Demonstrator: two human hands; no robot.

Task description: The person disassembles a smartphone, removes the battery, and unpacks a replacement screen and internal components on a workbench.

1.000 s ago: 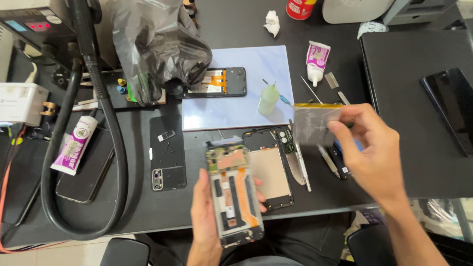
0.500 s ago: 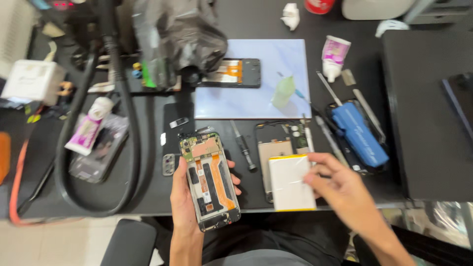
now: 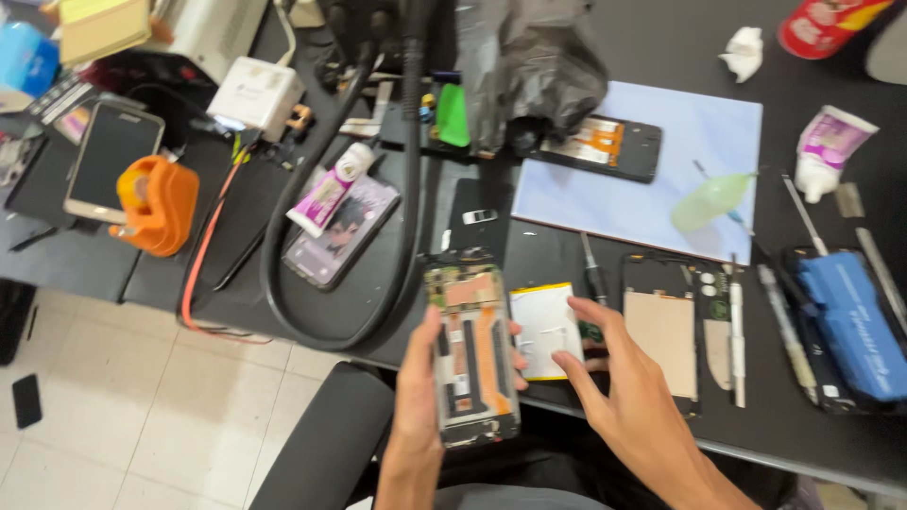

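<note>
A dark phone screen point(image 3: 106, 156) is lying at the far left beside an orange object point(image 3: 159, 203). A white and purple tube point(image 3: 329, 192) is resting on a printed phone case point(image 3: 345, 229). Another such tube point(image 3: 824, 149) is lying at the right, and a red can point(image 3: 824, 24) is being cut off by the top edge.

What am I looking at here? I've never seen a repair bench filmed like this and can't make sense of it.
This is filmed from a camera on a person's head, looking down at their own two hands over a black worktable. The left hand holds an opened phone with its orange and green insides showing. The right hand reaches to a flat white battery pack with yellow edges lying on the table. Nearby lie a thick black hose, a pale blue mat and a blue case.
</note>
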